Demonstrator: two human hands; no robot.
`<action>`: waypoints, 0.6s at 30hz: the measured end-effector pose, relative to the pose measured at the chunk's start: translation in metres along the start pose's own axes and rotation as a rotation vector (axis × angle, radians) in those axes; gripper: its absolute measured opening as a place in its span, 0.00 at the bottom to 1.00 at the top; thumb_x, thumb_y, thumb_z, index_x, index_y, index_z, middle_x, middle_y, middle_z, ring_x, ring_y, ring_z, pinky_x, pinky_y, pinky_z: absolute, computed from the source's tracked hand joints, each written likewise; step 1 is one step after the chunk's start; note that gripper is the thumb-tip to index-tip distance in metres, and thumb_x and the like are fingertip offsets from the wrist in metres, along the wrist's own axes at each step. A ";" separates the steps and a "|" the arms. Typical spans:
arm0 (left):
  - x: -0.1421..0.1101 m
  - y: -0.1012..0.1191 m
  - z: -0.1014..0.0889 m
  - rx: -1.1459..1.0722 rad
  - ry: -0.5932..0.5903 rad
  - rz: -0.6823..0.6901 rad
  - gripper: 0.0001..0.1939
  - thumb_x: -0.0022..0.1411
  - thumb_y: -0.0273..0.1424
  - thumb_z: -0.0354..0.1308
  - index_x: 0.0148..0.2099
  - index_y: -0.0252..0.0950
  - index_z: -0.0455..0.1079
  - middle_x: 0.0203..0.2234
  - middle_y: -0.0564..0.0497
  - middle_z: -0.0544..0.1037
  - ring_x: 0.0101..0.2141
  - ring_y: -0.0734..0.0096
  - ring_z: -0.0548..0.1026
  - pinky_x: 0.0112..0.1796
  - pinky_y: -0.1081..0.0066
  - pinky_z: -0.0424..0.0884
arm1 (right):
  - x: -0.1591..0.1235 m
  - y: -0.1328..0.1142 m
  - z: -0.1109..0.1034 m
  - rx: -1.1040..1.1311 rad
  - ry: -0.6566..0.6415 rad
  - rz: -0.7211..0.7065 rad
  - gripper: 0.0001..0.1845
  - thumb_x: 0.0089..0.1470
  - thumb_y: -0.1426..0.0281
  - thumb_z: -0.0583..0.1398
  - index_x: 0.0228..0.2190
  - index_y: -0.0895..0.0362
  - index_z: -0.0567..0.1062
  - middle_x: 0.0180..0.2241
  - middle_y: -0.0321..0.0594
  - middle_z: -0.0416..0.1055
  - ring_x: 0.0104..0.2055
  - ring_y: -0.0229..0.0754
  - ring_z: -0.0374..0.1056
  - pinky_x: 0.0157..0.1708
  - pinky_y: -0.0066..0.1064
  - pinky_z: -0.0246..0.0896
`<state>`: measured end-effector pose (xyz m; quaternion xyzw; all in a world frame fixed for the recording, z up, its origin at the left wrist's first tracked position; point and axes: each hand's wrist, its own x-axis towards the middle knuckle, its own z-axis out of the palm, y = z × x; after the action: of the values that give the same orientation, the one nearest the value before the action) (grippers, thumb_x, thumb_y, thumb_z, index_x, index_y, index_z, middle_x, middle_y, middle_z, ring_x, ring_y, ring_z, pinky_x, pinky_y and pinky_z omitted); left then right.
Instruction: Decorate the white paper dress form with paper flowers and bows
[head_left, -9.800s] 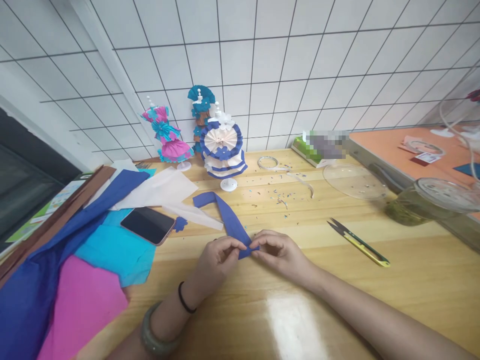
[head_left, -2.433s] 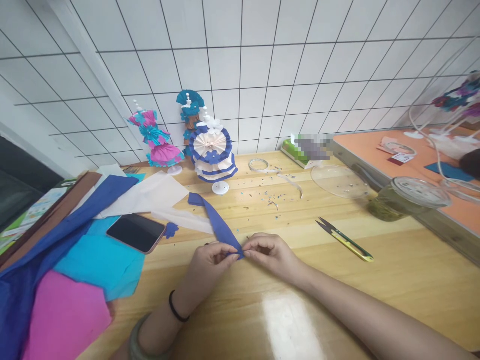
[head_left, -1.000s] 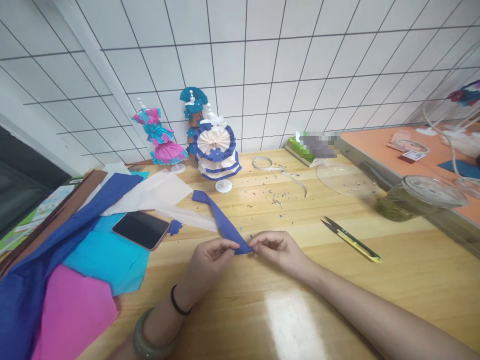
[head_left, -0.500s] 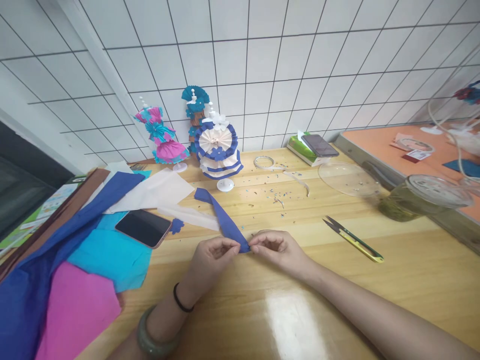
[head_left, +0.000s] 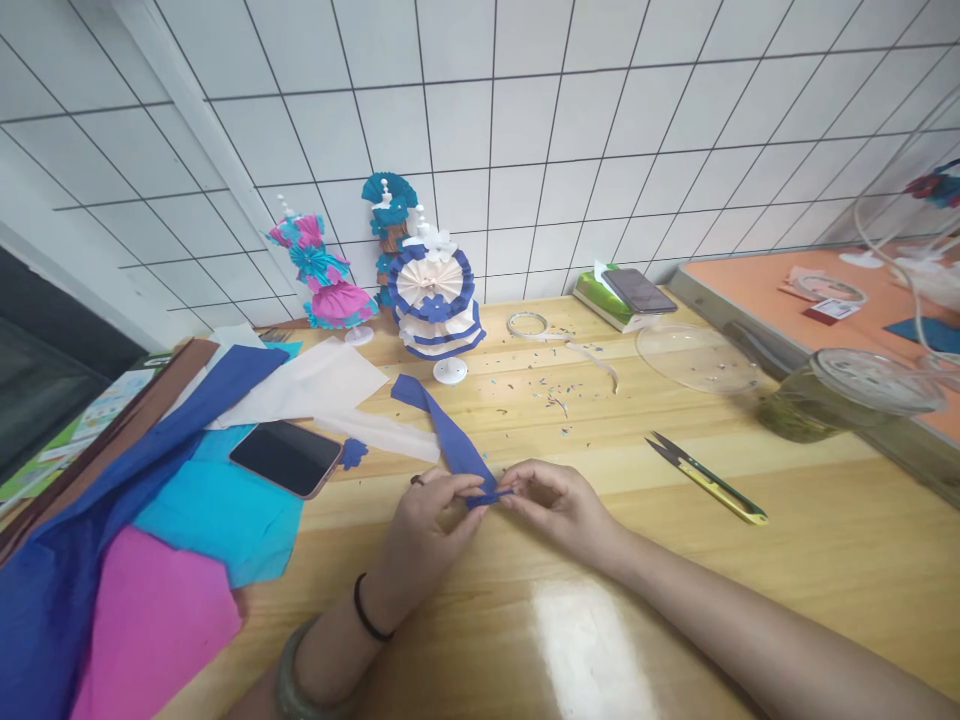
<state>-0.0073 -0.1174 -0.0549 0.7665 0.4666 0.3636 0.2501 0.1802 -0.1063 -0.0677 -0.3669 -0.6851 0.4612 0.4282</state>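
A strip of dark blue crepe paper (head_left: pixel 457 440) runs from mid-table down to both hands, its far end bent over to the left. My left hand (head_left: pixel 431 520) pinches the near end between thumb and fingers. On the other side of that end, my right hand (head_left: pixel 551 500) is closed on the paper too, fingertips almost touching the left ones. The small folded bit between them is partly covered by the fingers. A little blue paper flower (head_left: pixel 353 454) lies to the left, beside a phone (head_left: pixel 286 458). Thread snips (head_left: pixel 705 478) with a yellow handle rest to the right.
Sheets of blue, turquoise (head_left: pixel 225 510), pink (head_left: pixel 157 620) and white paper cover the left side. Small dress stands, one blue and white (head_left: pixel 435 300), stand at the back. Tape roll (head_left: pixel 528 324), paper scraps, tissue pack (head_left: pixel 604 300) with a phone, clear lid (head_left: pixel 697 360) and jar (head_left: pixel 810 410) lie beyond.
Half a second ago the strip's end lay flatter between my fingertips; now it is folded up there. My left hand has shifted slightly right and turned. The snips and other things have stayed put.
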 end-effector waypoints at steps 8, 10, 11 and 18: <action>0.005 0.002 -0.002 -0.002 -0.063 0.071 0.05 0.56 0.26 0.55 0.32 0.37 0.73 0.27 0.49 0.75 0.31 0.69 0.70 0.36 0.66 0.65 | 0.001 -0.008 -0.003 -0.297 -0.033 -0.201 0.06 0.52 0.70 0.58 0.34 0.55 0.73 0.30 0.40 0.74 0.31 0.37 0.69 0.34 0.28 0.64; 0.005 0.002 -0.002 0.005 -0.064 0.082 0.06 0.56 0.26 0.54 0.31 0.37 0.73 0.26 0.49 0.75 0.30 0.69 0.70 0.35 0.66 0.65 | 0.001 -0.007 -0.003 -0.300 -0.031 -0.187 0.07 0.52 0.69 0.58 0.35 0.56 0.73 0.31 0.41 0.74 0.32 0.37 0.69 0.34 0.29 0.64; 0.005 0.002 -0.002 0.009 -0.060 0.088 0.06 0.56 0.26 0.54 0.31 0.37 0.73 0.26 0.49 0.74 0.30 0.69 0.70 0.35 0.66 0.64 | 0.001 -0.007 -0.002 -0.299 -0.027 -0.191 0.07 0.53 0.70 0.57 0.35 0.56 0.73 0.31 0.41 0.74 0.32 0.37 0.70 0.34 0.29 0.64; 0.003 -0.002 -0.001 -0.082 -0.040 0.060 0.08 0.56 0.25 0.54 0.34 0.36 0.74 0.27 0.48 0.76 0.30 0.70 0.71 0.34 0.68 0.66 | 0.002 -0.007 -0.003 -0.260 -0.009 -0.195 0.05 0.53 0.73 0.57 0.32 0.56 0.74 0.29 0.40 0.74 0.32 0.37 0.69 0.34 0.28 0.64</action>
<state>-0.0078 -0.1136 -0.0548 0.7765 0.4230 0.3743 0.2794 0.1814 -0.1064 -0.0597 -0.3488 -0.7732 0.3265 0.4170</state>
